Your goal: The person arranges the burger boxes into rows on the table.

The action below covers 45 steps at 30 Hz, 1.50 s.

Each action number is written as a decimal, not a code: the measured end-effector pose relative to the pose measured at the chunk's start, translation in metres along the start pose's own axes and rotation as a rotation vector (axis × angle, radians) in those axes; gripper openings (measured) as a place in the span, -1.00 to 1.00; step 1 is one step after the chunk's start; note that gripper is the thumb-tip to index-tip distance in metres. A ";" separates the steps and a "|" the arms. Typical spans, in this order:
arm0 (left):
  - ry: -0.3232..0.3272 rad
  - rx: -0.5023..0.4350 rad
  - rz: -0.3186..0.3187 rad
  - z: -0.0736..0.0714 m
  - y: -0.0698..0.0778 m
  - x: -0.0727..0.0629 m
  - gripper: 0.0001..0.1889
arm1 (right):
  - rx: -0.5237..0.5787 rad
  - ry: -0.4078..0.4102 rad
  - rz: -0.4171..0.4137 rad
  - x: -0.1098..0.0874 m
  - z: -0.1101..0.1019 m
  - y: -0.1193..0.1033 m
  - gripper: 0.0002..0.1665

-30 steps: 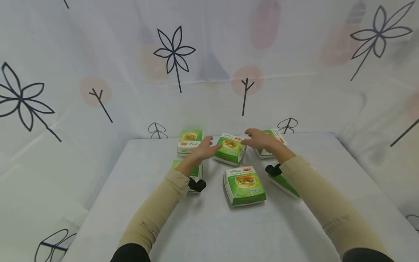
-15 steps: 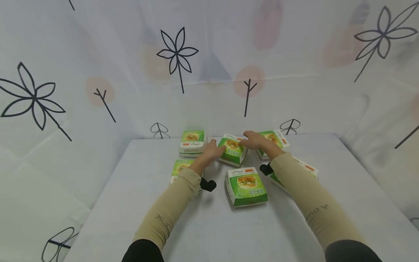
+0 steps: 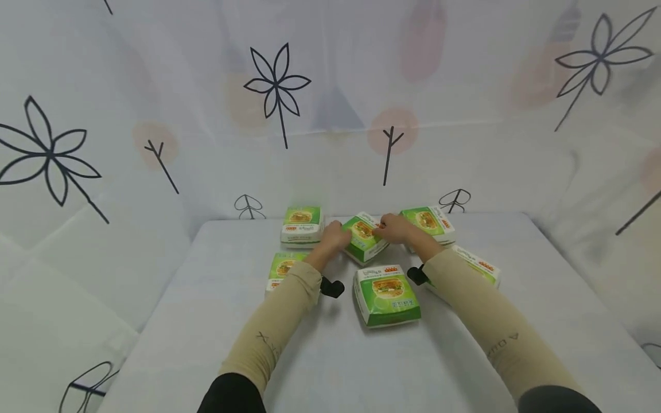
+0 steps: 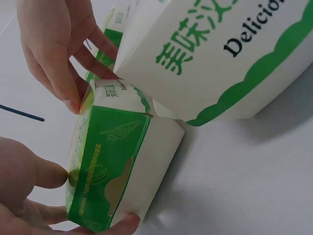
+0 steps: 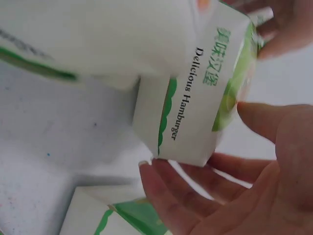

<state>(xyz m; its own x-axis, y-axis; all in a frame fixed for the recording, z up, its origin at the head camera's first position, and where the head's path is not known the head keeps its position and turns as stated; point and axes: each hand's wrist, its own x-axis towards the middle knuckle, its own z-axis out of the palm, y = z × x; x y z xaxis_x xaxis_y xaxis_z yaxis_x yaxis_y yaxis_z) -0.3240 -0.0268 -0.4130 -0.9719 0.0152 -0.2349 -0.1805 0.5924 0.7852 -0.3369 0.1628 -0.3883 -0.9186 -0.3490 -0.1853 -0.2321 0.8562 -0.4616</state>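
At the table's back middle, my left hand [image 3: 334, 236] and my right hand [image 3: 395, 228] grip a green and white hamburger box [image 3: 362, 236] from its two sides. The left wrist view shows my left thumb on the top of that hamburger box [image 4: 117, 156] and fingers at its lower edge; the other hand is on the far end. In the right wrist view, my right thumb touches the printed top and the fingers reach under the lower edge. The box tilts slightly. A like box [image 3: 387, 295] lies just in front.
More hamburger boxes flank my arms: a back left one [image 3: 302, 226], a front left one [image 3: 283, 269] partly behind my sleeve, a back right one [image 3: 428, 221] and a front right one [image 3: 477, 264]. The white table [image 3: 217, 275] meets a patterned cloth wall [image 3: 330, 166] behind.
My hands came in from both sides and took hold of the middle back box, which has tilted and turned slightly. The other boxes have stayed in place.
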 end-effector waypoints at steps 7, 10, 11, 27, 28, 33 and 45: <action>-0.015 0.030 0.041 -0.005 0.000 0.001 -0.39 | -0.033 0.001 0.050 -0.004 0.001 -0.005 -0.37; -0.040 0.061 0.030 -0.005 0.002 -0.002 -0.29 | -0.030 -0.006 0.044 -0.007 -0.004 -0.002 -0.31; -0.045 0.076 0.020 -0.004 0.002 -0.003 -0.27 | -0.031 -0.005 0.034 -0.007 -0.006 0.000 -0.32; -0.056 0.051 0.025 0.001 -0.002 -0.009 -0.27 | -0.034 -0.024 -0.035 -0.002 0.002 0.008 -0.34; -0.064 0.039 0.034 0.001 -0.002 -0.007 -0.28 | -0.042 -0.024 -0.023 -0.004 0.002 0.007 -0.34; -0.108 -0.028 0.024 -0.003 -0.005 -0.002 -0.27 | -0.047 -0.032 0.023 -0.005 0.001 0.002 -0.31; -0.146 -0.077 -0.020 -0.003 -0.008 -0.014 -0.31 | -0.031 -0.031 -0.005 -0.002 -0.003 0.006 -0.43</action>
<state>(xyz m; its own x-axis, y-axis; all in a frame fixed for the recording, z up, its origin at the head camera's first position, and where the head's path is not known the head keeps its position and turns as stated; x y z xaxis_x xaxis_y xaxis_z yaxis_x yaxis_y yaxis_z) -0.3091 -0.0346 -0.4140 -0.9367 0.1249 -0.3272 -0.2157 0.5302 0.8200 -0.3369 0.1696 -0.3880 -0.9072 -0.3646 -0.2097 -0.2471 0.8655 -0.4358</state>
